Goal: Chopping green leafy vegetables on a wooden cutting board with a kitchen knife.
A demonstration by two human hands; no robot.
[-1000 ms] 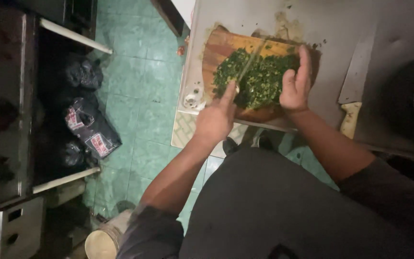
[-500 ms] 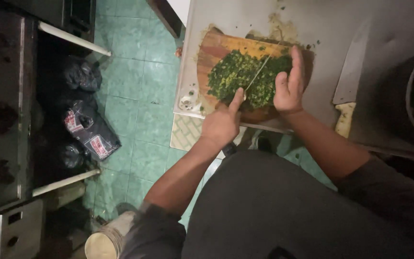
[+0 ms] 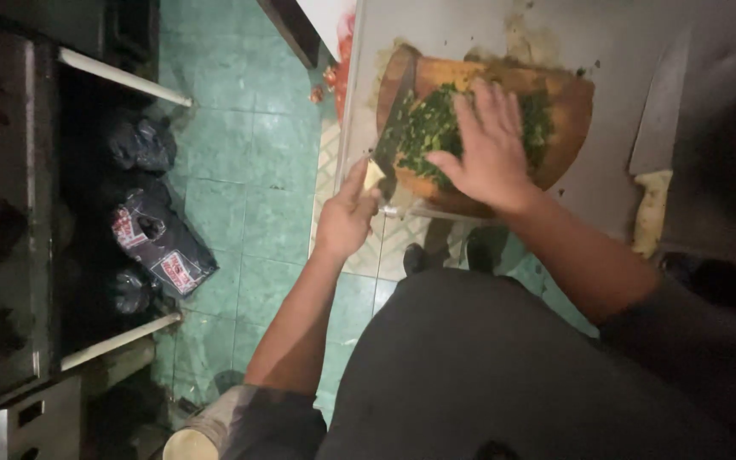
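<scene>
Shelf: dark metal rack (image 3: 10, 213) at the far left, with black bags (image 3: 151, 230) stuffed in it.
Floor: green tiles (image 3: 240, 170) between the rack and the surface.
Cup: pale round cup (image 3: 187, 443) low down, by the person's left elbow.
Left hand: the left hand (image 3: 347, 217) is closed around the handle of a big knife (image 3: 392, 128), at the near left edge of the surface.
Knife: its wide blade stands on edge at the left side of the greens.
Surface: grey metal top (image 3: 470, 25) with bits of food on it.
Board: round wooden board (image 3: 568, 111) sits on the surface.
Greens: chopped green leaves (image 3: 423, 132) lie in a heap on the board.
Right hand: the right hand (image 3: 487, 149) is open and flat, fingers spread, pressing on the heap and gripping nothing.
Second knife: another big knife (image 3: 658, 119) lies alone on the surface, right of the board.
</scene>
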